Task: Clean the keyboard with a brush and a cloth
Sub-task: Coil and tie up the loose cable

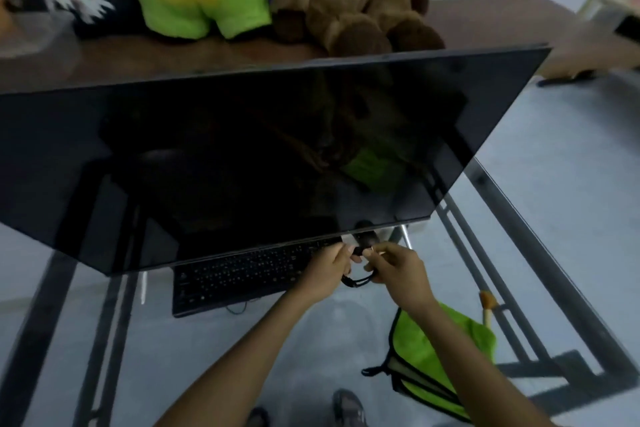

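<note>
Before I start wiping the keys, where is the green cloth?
In the head view the green cloth lies on the glass desk at the lower right, under the right forearm, right of the keyboard, with the brush beside its far edge.

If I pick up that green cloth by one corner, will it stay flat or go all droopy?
Probably droopy. The green cloth already lies rumpled and folded on the glass table, so it looks soft, not stiff. It also seems thin, so likely light. The black edging might make the rim hang a little firmer.
</note>
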### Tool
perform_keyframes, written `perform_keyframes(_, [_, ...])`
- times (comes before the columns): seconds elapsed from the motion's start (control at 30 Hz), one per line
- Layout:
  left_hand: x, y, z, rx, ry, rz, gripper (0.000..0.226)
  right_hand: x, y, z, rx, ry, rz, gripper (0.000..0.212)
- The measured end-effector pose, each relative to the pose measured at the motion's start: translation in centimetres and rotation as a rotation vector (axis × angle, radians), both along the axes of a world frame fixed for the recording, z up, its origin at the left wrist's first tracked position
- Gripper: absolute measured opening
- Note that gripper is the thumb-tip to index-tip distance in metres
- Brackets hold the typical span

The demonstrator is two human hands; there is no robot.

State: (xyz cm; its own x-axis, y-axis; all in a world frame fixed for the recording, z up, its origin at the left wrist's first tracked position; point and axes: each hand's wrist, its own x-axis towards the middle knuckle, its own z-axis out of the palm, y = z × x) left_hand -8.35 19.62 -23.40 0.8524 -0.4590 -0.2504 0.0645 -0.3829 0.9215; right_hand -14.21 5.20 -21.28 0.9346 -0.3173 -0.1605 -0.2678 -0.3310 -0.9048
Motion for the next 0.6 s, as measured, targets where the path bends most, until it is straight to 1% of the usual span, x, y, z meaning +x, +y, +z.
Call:
perform_keyframes(0.13, [0.0, -2.2, -5.1, 0.011, 0.197, -0.005, 0.020, 0.5, -3.1, -5.6, -0.130, 0.165, -0.007, 0.013])
perform_keyframes(0.2, [0.0, -2.7, -7.4, 0.023, 0.214, 0.038, 0.013, 1.0, -4.0, -8.4, -0.170, 0.238, 0.012, 0.019])
perform_keyframes(0.23, [0.0, -2.9, -8.6, 0.049, 0.192, 0.064, 0.014, 1.2, -4.2, -9.6, -0.208, 0.278, 0.045, 0.022])
perform_keyframes(0.3, [0.0, -3.2, -10.6, 0.140, 0.126, 0.131, 0.020, 1.5, -4.4, -11.3, -0.290, 0.355, 0.132, 0.028])
perform_keyframes(0.4, [-0.1, -3.6, -12.3, 0.260, 0.003, 0.158, 0.019, 2.1, -4.4, -12.7, -0.307, 0.408, 0.126, 0.030])
perform_keyframes(0.47, [-0.5, -3.8, -13.1, 0.379, -0.158, 0.110, 0.017, 2.4, -4.4, -13.1, -0.337, 0.423, 0.096, 0.031])
perform_keyframes(0.53, [-1.2, -4.0, -13.6, 0.554, -0.368, 0.014, 0.019, 2.4, -4.5, -13.2, -0.346, 0.438, 0.076, 0.031])
perform_keyframes(0.57, [-1.4, -4.0, -13.7, 0.597, -0.409, -0.005, 0.021, 2.4, -4.4, -13.2, -0.350, 0.442, 0.076, 0.030])
perform_keyframes(0.6, [-1.5, -4.0, -13.7, 0.606, -0.396, 0.002, 0.022, 2.3, -4.3, -13.4, -0.365, 0.439, 0.088, 0.029])
